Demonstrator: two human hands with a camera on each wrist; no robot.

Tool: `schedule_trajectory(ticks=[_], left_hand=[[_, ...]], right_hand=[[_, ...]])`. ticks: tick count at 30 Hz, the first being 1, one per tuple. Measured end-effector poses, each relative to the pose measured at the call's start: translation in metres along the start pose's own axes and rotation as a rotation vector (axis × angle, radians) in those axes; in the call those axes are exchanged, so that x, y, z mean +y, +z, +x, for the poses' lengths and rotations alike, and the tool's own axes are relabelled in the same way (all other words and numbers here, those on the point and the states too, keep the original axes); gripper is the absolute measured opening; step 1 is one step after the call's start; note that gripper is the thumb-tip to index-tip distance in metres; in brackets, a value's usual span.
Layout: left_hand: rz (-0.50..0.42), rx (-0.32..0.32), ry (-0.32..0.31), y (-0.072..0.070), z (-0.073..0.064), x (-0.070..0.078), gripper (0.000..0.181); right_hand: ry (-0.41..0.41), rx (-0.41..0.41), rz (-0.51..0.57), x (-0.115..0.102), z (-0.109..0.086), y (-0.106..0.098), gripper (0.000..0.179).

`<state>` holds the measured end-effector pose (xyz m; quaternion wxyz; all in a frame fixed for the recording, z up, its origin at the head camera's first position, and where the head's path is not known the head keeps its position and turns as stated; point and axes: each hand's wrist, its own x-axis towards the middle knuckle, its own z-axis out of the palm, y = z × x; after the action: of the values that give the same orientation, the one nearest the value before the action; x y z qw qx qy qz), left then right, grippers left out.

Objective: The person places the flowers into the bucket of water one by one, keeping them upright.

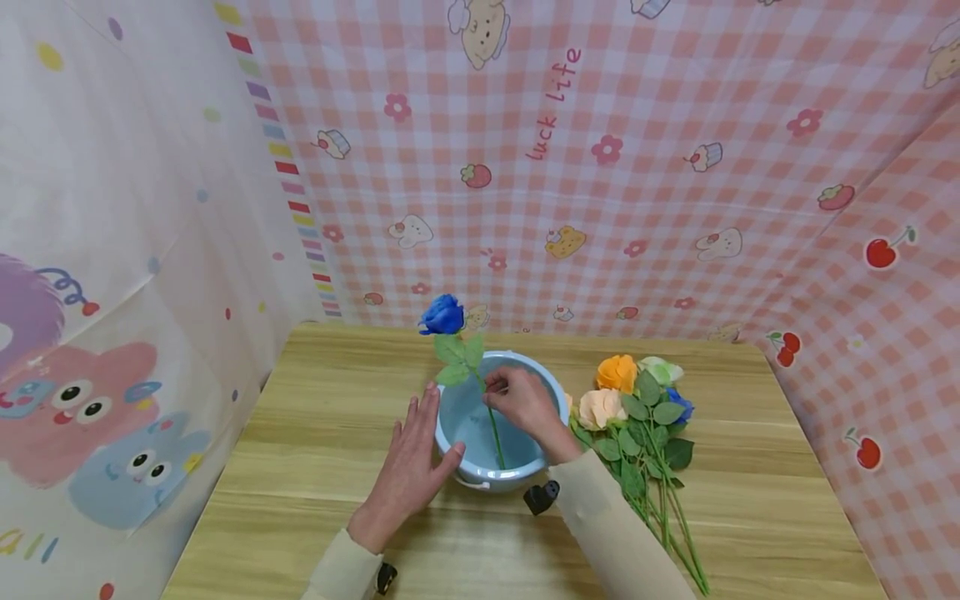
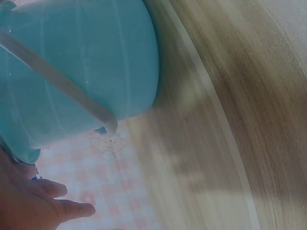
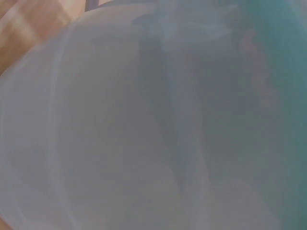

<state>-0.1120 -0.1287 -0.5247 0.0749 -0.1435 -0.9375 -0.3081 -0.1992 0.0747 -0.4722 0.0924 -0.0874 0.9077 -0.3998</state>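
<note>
Over the bucket (image 1: 461, 425), the right hand (image 1: 522, 403) pinches a rose stem (image 1: 494, 433).

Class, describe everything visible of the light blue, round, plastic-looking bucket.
The light blue, round, plastic-looking bucket has a glossy wall with faint lines, a smooth rim and a slim whitish handle lowered against its side. It stands upright, open-topped, on the wood-grain table. The left hand rests against its rim; the right hand, over the opening, pinches the green stem of a blue fabric-looking rose, which reaches inside; whether it touches the bucket is unclear.
</note>
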Motion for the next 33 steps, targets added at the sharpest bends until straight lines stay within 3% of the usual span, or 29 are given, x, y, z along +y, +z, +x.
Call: schedule_trajectory(ticks=[5, 20, 33], left_hand=[[-0.006, -0.012, -0.01, 0.001, 0.0, 0.001, 0.088], [-0.02, -0.004, -0.004, 0.002, -0.001, 0.002, 0.088], [-0.017, -0.026, -0.019, 0.0, -0.001, 0.001, 0.09]], right_hand=[[-0.015, 0.036, 0.048, -0.002, -0.013, -0.008, 0.029], [-0.134, 0.289, 0.35, 0.017, -0.055, -0.02, 0.038], [-0.137, 0.436, 0.365, 0.042, -0.083, -0.04, 0.037]])
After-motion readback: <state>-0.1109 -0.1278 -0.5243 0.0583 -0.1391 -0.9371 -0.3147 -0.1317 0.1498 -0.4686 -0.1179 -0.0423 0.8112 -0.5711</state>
